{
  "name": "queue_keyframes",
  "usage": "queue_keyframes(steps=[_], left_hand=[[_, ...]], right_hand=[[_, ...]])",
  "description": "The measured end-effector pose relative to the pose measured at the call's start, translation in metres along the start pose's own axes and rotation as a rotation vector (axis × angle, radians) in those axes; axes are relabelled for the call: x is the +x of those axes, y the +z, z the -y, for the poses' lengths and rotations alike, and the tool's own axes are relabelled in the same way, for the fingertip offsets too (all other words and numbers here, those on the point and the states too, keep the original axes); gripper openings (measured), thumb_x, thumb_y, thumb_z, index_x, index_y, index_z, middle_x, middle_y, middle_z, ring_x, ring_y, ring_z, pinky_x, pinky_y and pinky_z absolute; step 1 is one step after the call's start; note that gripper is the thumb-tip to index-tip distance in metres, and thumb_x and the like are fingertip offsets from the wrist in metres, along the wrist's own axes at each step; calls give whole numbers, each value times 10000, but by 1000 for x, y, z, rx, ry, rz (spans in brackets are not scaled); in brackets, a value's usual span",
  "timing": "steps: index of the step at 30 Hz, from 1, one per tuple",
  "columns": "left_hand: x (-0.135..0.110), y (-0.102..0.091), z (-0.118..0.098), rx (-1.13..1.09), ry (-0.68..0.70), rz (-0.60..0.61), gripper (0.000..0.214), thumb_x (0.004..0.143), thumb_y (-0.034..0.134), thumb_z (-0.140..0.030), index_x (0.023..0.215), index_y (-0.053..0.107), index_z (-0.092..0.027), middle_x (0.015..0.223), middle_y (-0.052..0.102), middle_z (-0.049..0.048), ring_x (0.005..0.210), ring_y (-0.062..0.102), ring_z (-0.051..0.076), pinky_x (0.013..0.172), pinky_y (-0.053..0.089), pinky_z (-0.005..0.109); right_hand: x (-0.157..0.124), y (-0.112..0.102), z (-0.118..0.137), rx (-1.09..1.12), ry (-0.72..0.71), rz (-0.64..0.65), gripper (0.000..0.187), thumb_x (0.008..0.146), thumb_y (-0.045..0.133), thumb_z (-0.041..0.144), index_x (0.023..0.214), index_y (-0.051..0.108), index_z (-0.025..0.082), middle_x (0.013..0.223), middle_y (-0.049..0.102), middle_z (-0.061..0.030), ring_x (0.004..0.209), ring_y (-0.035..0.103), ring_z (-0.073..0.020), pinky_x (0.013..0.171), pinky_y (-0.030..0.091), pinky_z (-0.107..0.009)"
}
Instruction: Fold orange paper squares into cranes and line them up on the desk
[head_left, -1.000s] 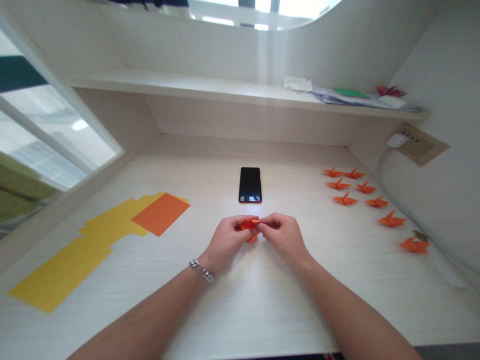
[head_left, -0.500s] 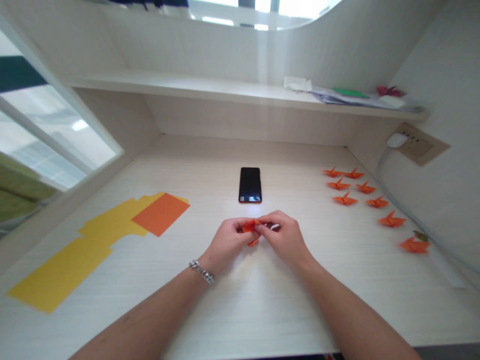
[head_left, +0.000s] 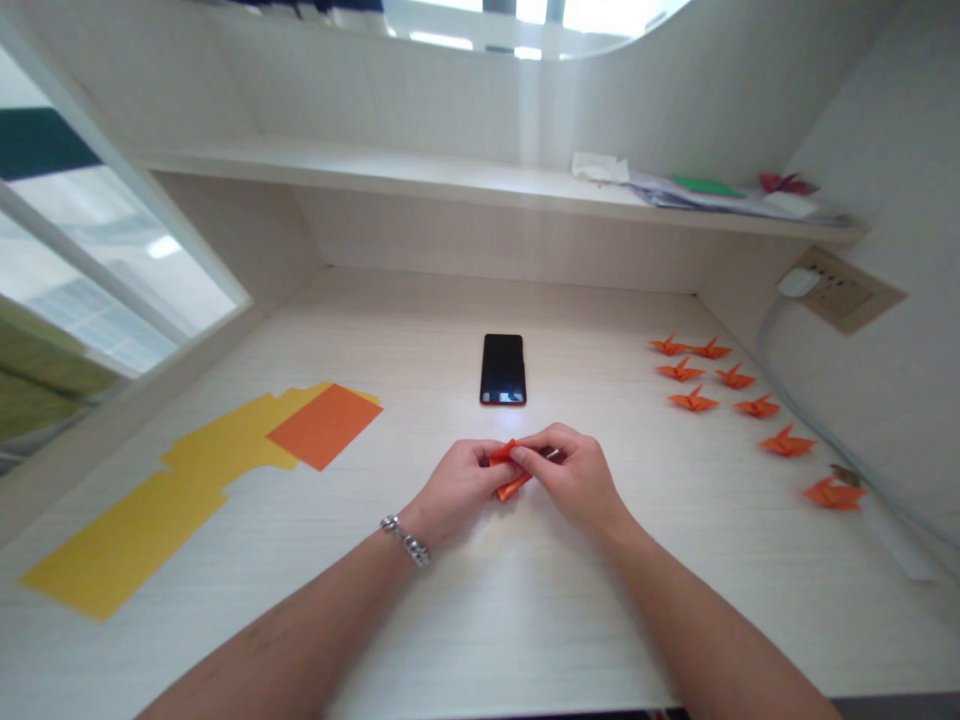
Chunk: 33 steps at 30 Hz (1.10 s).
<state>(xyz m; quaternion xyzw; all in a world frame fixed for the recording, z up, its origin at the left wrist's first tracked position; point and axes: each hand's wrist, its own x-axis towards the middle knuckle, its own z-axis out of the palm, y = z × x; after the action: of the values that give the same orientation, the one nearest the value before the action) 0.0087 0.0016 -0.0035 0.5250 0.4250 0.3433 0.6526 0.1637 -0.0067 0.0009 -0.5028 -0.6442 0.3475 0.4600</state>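
Observation:
Between my two hands is a small piece of folded orange origami paper (head_left: 513,487), partly covered by the fingers. My left hand (head_left: 466,478) pinches it from the left, a silver chain bracelet (head_left: 405,540) on that wrist. From the right, my right hand (head_left: 571,468) pinches its upper edge with thumb and forefinger. Both hands are low over the desk, just in front of a dark phone (head_left: 503,370) lying flat. The folded paper's far side is hidden behind the fingers.
Yellow paper sheets (head_left: 124,545) spread across the left, with an orange sheet (head_left: 326,427) on top at their far end. Several orange paper cranes (head_left: 694,400) stand at the right near a cable (head_left: 806,415). A shelf (head_left: 450,185) with papers runs across the back.
The folded orange paper has turned in my fingers, and more of its lower part shows now. Both hands stay in nearly the same place. The whole view has shifted slightly.

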Motion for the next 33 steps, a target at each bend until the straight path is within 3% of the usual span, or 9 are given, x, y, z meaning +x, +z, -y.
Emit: queue_keyframes(steps=[4, 9, 13, 16, 19, 21, 26, 33], left_hand=[[0, -1, 2, -13, -13, 12, 208, 728, 664, -275, 602, 618, -116, 556, 529, 3, 529, 433, 98, 513, 308, 236], [3, -3, 4, -50, 27, -19, 152, 760, 637, -250, 761, 686, -106, 660, 599, 33, 565, 467, 101, 543, 351, 233], [6, -4, 6, -64, 83, -94, 169, 756, 666, -277, 783, 688, -112, 674, 622, 28, 586, 499, 103, 557, 381, 224], [7, -4, 6, -66, 94, -121, 193, 741, 692, -262, 870, 689, -118, 760, 668, 48, 672, 571, 130, 613, 438, 234], [5, -4, 4, -108, 85, -125, 298, 715, 724, -246, 982, 669, -125, 917, 694, 92, 788, 624, 173, 685, 484, 269], [3, -4, 2, -174, 92, -89, 345, 726, 721, -254, 1038, 651, -124, 947, 694, 111, 795, 637, 182, 698, 494, 285], [2, -7, -1, -379, 99, -34, 331, 837, 602, -319, 1078, 649, -97, 832, 695, 115, 723, 634, 164, 687, 500, 292], [4, -7, 4, -379, 55, -37, 288, 794, 667, -272, 1025, 695, -103, 864, 698, 110, 737, 617, 140, 692, 495, 254]], right_hand=[[0, 1, 0, 38, -17, -9, 133, 789, 642, 286, 827, 745, 211, 812, 708, -49, 759, 643, -178, 644, 493, -267], [7, -4, -9, 68, 91, -33, 237, 817, 589, 367, 825, 723, 173, 797, 712, -55, 732, 641, -180, 646, 493, -273], [9, -4, -16, 162, 187, 84, 271, 731, 680, 343, 940, 715, 175, 891, 726, -74, 805, 665, -203, 707, 513, -294], [9, -1, -17, 291, 311, 130, 316, 706, 692, 307, 993, 701, 176, 803, 733, -66, 699, 666, -187, 635, 512, -287], [10, 0, -16, 409, 404, 87, 298, 673, 705, 278, 949, 708, 168, 697, 719, -45, 581, 634, -156, 568, 498, -271], [11, -1, -15, 486, 432, 35, 258, 641, 725, 268, 879, 717, 167, 712, 720, -46, 609, 643, -163, 583, 506, -276], [11, -5, -14, 610, 461, 20, 223, 620, 750, 290, 800, 708, 167, 780, 724, -59, 685, 664, -186, 618, 519, -297], [8, 0, -16, 502, 383, 54, 278, 606, 785, 333, 790, 657, 168, 694, 696, -35, 607, 641, -167, 532, 489, -256]])
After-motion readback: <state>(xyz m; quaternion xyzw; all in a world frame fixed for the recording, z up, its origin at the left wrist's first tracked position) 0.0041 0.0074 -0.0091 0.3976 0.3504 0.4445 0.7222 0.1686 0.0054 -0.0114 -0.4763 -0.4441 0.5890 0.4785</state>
